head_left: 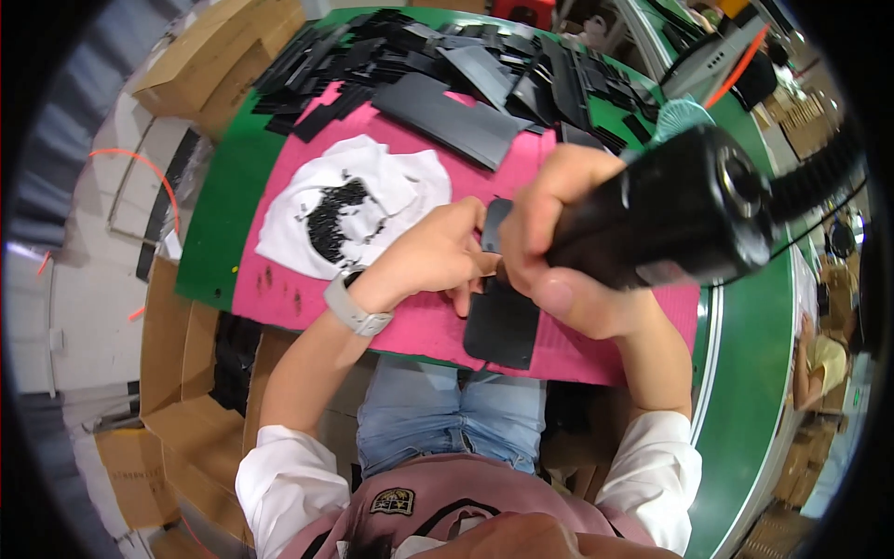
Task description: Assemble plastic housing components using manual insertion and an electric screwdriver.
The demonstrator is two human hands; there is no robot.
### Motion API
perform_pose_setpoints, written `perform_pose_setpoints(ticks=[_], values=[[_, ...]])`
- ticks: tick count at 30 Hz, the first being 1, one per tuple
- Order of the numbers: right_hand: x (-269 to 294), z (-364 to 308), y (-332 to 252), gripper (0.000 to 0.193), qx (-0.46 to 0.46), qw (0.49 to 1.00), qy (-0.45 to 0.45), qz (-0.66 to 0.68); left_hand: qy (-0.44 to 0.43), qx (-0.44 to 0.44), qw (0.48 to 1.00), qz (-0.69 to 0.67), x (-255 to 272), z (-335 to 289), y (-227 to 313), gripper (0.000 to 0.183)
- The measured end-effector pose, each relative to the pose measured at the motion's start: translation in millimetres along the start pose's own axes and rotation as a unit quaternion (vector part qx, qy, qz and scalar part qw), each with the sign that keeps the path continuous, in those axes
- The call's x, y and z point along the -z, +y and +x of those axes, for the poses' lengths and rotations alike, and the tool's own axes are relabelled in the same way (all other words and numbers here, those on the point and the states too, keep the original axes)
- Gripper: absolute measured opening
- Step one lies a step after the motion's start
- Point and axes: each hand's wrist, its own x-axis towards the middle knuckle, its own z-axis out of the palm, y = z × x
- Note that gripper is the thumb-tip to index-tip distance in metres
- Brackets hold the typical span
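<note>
My right hand point(559, 242) is wrapped around a thick black electric screwdriver point(652, 214), which leaves toward the right on a ribbed black cord. Its tip is hidden behind my fingers. In front of me lies a flat black plastic panel point(503, 331) with rounded corners. My left hand point(438, 252), a watch on its wrist, reaches onto the panel with fingers bent and pressed together beside the driver. Whatever is between those fingertips is too small to make out. Left of it, a white cloth point(405, 172) bears a heap of small black screws point(328, 224).
A pink mat point(270, 307) covers part of the green table point(209, 242). Many black plastic panels point(447, 116) are piled along the far side. Open cardboard boxes point(200, 419) stand at the left. A teal mesh basket point(683, 116) sits beyond the screwdriver. Another person point(819, 368) is far right.
</note>
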Motion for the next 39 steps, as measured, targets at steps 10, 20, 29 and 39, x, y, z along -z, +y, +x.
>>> perform_pose_setpoints(ticks=[10,20,29,39], values=[[31,3,-36,0.045,0.089,0.987,-0.069,0.112,0.359,-0.168,0.840,0.370,3,-54,22,0.026],[18,-3,-41,0.046,0.069,0.994,-0.010,0.079,0.434,-0.085,0.697,0.564,59,-63,-1,0.014],[16,0,-39,0.046,0.080,0.996,0.017,0.028,0.472,-0.175,0.674,0.541,59,-56,-5,0.007],[25,-2,-44,0.043,0.093,0.995,0.030,-0.013,0.473,-0.220,0.619,0.587,47,-37,4,0.007]])
